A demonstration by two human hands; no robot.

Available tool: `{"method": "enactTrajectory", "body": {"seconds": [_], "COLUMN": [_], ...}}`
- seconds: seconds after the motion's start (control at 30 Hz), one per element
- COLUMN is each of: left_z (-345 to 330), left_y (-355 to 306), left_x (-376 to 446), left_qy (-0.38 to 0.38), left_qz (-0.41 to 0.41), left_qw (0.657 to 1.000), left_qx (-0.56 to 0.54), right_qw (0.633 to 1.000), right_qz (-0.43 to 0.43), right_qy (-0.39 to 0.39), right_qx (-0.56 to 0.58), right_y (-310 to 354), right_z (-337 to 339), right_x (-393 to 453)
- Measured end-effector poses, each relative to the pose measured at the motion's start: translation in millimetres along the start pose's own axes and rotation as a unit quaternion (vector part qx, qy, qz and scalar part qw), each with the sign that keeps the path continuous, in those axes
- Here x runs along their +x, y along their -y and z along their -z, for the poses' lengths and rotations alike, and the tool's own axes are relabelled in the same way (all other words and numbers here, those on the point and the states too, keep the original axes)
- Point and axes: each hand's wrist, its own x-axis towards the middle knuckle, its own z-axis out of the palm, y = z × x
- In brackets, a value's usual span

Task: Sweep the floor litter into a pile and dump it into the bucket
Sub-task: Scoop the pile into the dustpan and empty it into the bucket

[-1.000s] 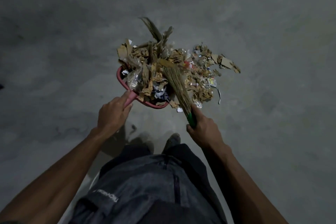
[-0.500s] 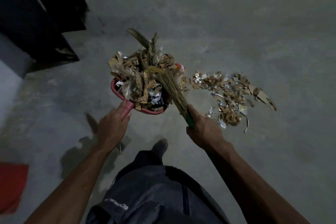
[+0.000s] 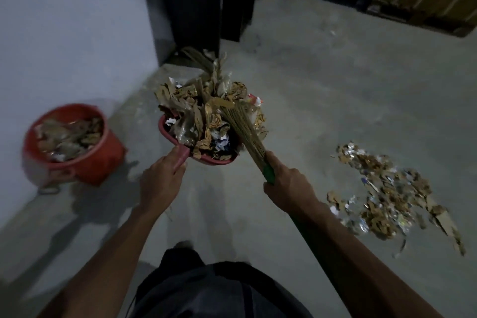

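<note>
At 9 o'clock by the wall, red bucket, part full. Left hand curls round handle of heaped dustpan; right hand grips broom, bristles pressing load down. Carry pan level to 9 o'clock, keep the broom on top, tip low over rim. Leftover litter pile at 3 o'clock, blurred, probably needs another scoop.
</note>
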Motion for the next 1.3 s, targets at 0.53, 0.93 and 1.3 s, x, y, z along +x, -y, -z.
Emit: {"method": "enactTrajectory", "body": {"seconds": [0.53,0.93,1.3], "left_z": [165,230,269], "left_y": [276,413,497], "left_x": [-12,44,173], "left_qy": [-0.050,-0.047,0.015], "left_qz": [0.092,0.163,0.155], "left_qw": [0.994,0.985,0.987], "left_qx": [-0.005,0.009,0.048], "right_qw": [0.990,0.976,0.979], "right_qz": [0.088,0.127,0.077], "right_qy": [0.092,0.162,0.178], "right_qx": [-0.060,-0.078,-0.064], "right_y": [291,441,528], "right_z": [-131,-197,-233], "right_x": [38,123,239]}}
